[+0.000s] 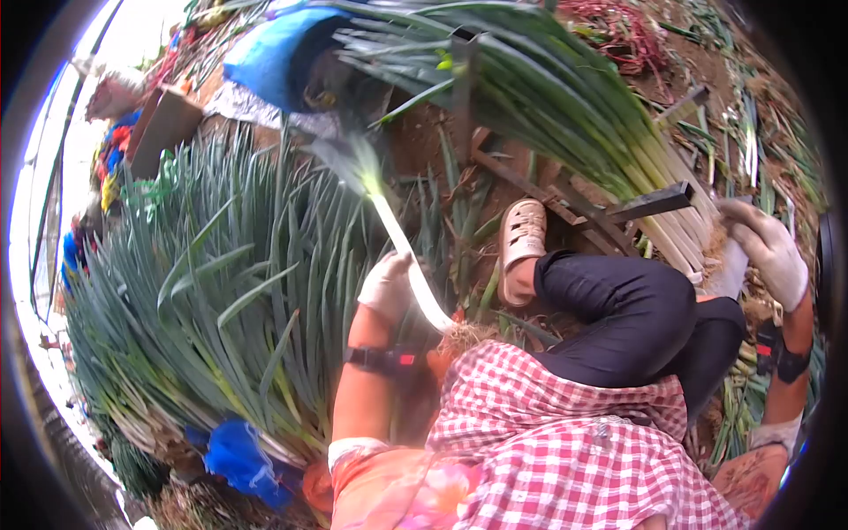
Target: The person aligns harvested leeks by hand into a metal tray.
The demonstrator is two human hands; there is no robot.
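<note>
My left hand (389,287), in a white glove, is closed around the white shaft of a long green onion (402,243). Its roots point down toward my apron, and its blurred leaves reach up and away. On the right, a thick bundle of green onions (565,115) lies across a dark metal rack (654,203), with the root ends toward me. My right hand (773,252), also gloved, has its fingers stretched out against those root ends.
A large mass of standing green onions (221,291) fills the left side. Beyond it are a blue bag (283,62) and a cardboard box (166,128). Red ties (623,40) lie on the ground at upper right. My sandalled foot (523,243) is beside the rack.
</note>
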